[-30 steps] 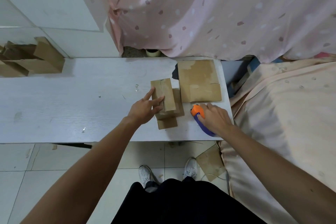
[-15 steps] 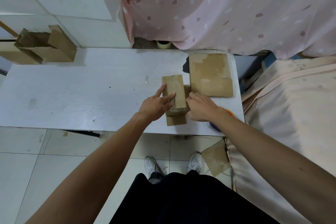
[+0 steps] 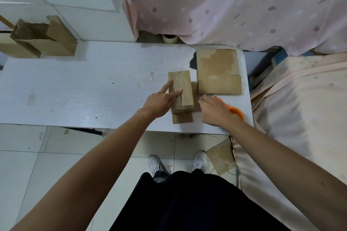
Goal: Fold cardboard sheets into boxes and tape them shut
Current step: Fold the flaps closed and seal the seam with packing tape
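Observation:
A small folded cardboard box (image 3: 185, 90) stands on the white table (image 3: 84, 88), its lower flaps spread flat beneath it. My left hand (image 3: 159, 102) presses on the box's top seam with straight fingers. To the right of the box my right hand (image 3: 214, 111) lies low over the table, its fingers stretched toward the box's side flap. It partly covers an orange tape dispenser (image 3: 237, 112), and no grip on the dispenser shows. A flat cardboard sheet (image 3: 217, 69) lies at the table's far right corner.
Folded boxes (image 3: 43, 39) are stacked at the table's far left end. A tape roll (image 3: 170, 38) sits behind the table below the pink curtain. A bed with a peach cover (image 3: 300, 108) borders the table's right. A cardboard scrap (image 3: 220, 157) lies on the floor tiles.
My right hand let go of the dispenser, reached to the box, then drew back right over the dispenser. My left hand stayed pressing on the box top.

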